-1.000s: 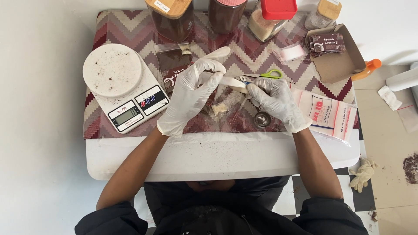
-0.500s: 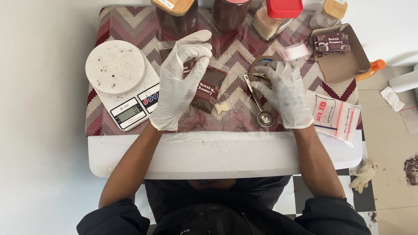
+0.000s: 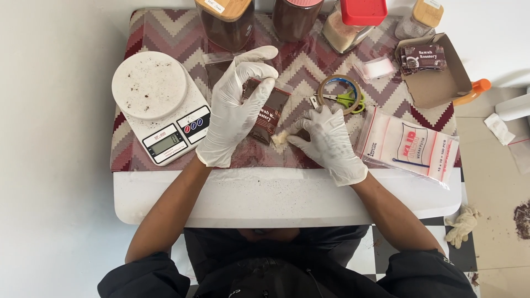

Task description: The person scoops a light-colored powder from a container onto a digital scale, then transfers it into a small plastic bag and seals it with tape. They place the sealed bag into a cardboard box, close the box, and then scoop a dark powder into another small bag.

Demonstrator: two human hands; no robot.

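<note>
Small sealed pouch of dark powder pinched up over the patterned cloth.

Left hand (image 3: 234, 107), gloved, closed on the top corner of the clear pouch (image 3: 266, 113), thumb and fingertips nipping its upper edge; pouch hanging tilted at about 3 o'clock of that hand, lower end near the cloth (image 3: 165, 33). Right hand (image 3: 330, 142), gloved, resting fingers-down at 4 o'clock of the pouch, fingertips closed on a small pale scrap (image 3: 280, 138). Digital scale (image 3: 160, 105) at 9 o'clock, tape roll (image 3: 338, 91) with green scissors (image 3: 349, 99) at 2 o'clock, stack of empty zip bags (image 3: 411, 144) at 3 o'clock. Probably light and floppy, film slick against gloves, contents shifting when tipped; best held by the flat sealed edge, not the bulging middle.
</note>
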